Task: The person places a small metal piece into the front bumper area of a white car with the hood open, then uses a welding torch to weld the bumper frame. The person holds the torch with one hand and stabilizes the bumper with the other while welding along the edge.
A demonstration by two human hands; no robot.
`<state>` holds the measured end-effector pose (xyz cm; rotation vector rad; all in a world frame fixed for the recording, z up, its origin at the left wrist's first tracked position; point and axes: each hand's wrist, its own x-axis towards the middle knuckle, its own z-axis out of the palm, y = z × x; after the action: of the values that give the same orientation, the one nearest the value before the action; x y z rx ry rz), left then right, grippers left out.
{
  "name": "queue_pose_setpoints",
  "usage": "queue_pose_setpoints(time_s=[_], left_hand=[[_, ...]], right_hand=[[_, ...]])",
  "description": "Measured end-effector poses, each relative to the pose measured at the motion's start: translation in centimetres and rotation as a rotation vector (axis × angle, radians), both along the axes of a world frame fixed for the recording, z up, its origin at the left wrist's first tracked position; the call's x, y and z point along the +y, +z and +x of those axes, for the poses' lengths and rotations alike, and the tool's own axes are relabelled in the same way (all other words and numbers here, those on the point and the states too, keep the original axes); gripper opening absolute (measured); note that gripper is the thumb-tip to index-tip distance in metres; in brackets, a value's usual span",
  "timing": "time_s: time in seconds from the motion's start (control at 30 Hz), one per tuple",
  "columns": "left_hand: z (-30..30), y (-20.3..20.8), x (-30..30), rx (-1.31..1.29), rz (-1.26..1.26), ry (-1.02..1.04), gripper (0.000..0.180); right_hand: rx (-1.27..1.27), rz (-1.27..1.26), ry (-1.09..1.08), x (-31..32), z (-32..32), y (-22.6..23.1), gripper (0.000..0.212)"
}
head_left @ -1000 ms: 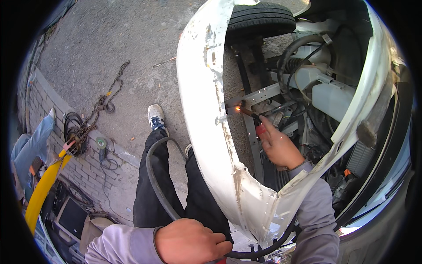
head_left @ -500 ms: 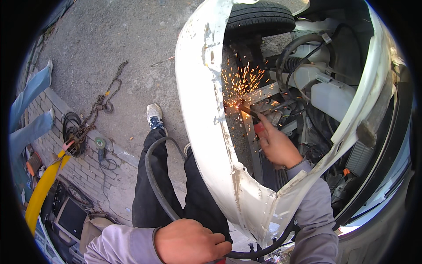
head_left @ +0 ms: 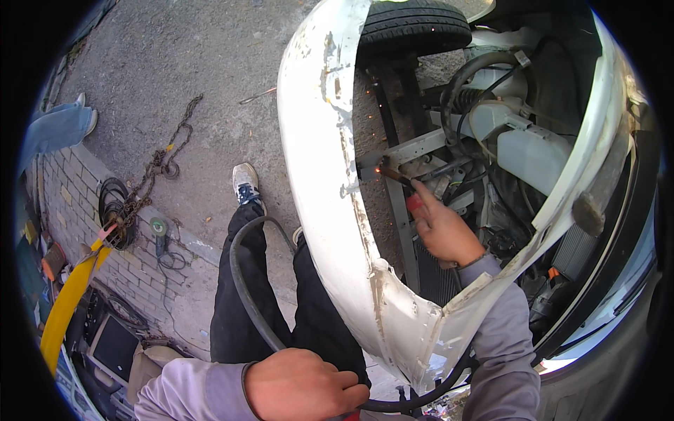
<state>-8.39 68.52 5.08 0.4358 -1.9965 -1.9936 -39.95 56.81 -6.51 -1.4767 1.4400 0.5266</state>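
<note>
My right hand reaches through the white car body's opening and is closed around a welding torch. The torch has a red part by my fingers and a copper-coloured nozzle. Its tip glows orange beside the end of a pale metal crossbar. A few small sparks hang in the air near it. At the lower edge my left hand is closed, with a thick black hose running into and out of it. Something red shows just beneath that hand, mostly cut off by the frame.
The scraped white body panel curves between my legs and the engine bay. A tyre, a white reservoir and hoses lie beyond. On the ground at left are a rusty chain, an angle grinder and a yellow strap. Another person's leg shows.
The bright spray of sparks at the torch tip has died down to a few specks. The other person's legs at left have shifted. Both my hands are nearly where they were.
</note>
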Motion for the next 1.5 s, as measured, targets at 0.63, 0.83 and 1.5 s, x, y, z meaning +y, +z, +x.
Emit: queue_pose_setpoints(time_s=[0.63, 0.83, 1.5], left_hand=[[-0.1, 0.0, -0.2, -0.005, -0.027, 0.008, 0.018], [0.0, 0.1, -0.2, -0.007, 0.007, 0.009, 0.02], [-0.1, 0.1, -0.3, -0.012, -0.008, -0.011, 0.02]], right_hand=[[-0.018, -0.018, -0.038, -0.1, -1.2, -0.3, 0.076], [-0.001, 0.027, -0.036, 0.0, -1.3, -0.7, 0.075], [-0.038, 0.019, -0.013, 0.1, -0.6, -0.9, 0.074]])
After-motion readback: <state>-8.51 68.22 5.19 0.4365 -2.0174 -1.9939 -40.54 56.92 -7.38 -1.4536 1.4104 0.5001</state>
